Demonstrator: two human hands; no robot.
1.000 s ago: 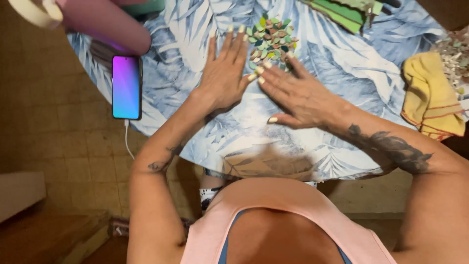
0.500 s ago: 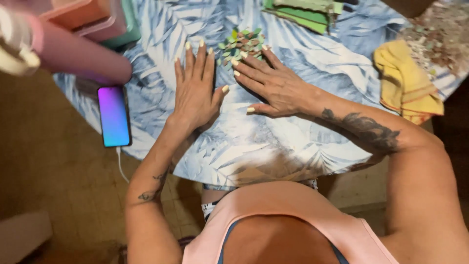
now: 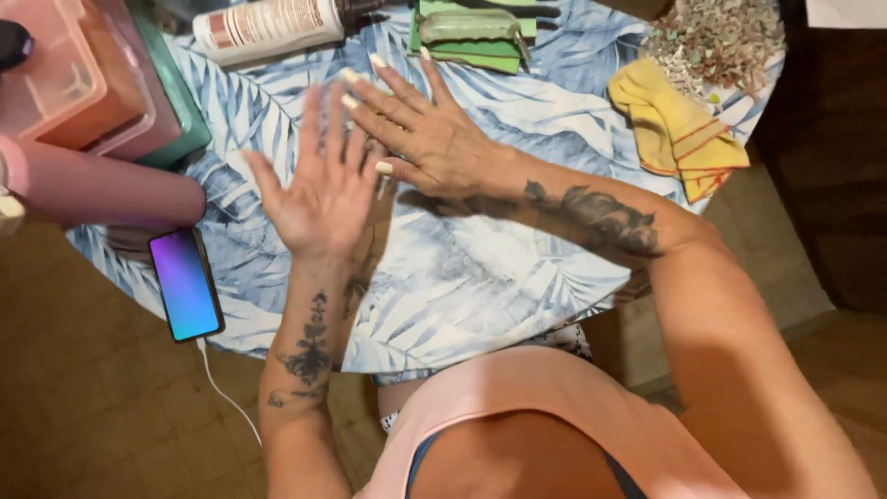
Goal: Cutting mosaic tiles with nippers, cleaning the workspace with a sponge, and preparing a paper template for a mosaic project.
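So from my feed both hands are hovering over the round table with the blue-and-white leaf-print cloth (image 3: 480,277): left hand (image 3: 319,189) palm-up with fingers spread, holding nothing, right hand (image 3: 420,129) palm-down and flat, fingers splayed, gripping nothing either. The small pile of tile bits isn't visible under them, can't tell where it sits. Lit smartphone (image 3: 185,285) lies near the left, folded yellow cloth (image 3: 679,129) off right.

Left hand (image 3: 319,199) raised palm-up, fingers spread; right hand (image 3: 427,134) flat, palm-down, over blue leaf-print tablecloth (image 3: 480,268).
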